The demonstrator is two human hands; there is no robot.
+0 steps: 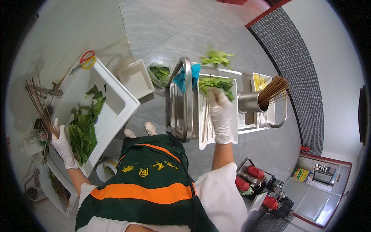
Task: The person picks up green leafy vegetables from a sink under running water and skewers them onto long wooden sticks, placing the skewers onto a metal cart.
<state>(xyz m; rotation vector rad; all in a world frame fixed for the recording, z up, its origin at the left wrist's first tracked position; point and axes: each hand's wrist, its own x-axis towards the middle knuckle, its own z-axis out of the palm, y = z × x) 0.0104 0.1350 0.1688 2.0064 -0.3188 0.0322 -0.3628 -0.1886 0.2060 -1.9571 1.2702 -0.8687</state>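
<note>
My left hand (65, 149), in a white glove, is closed around a bundle of thin wooden skewers (39, 108) beside the white sink. Long green leaves (82, 133) lie in the sink near its fingers. My gloved right hand (220, 116) makes a fist over a long white tray (201, 144). Beyond the fist, motion-blurred leafy greens (216, 58) appear to be on a skewer it grips; the stick itself barely shows. Skewered greens (218, 85) lie in the tray, their bare sticks (206, 125) pointing toward me.
Red-and-yellow scissors (88, 60) rest on the edge of the sink (116, 91). A metal cart (186, 100) carries a blue cloth (187, 77) and a steel canister (247, 102) full of skewers. On the floor are a white bin (135, 79) and bagged greens (159, 73). Red-topped flasks (255, 172) stand at right.
</note>
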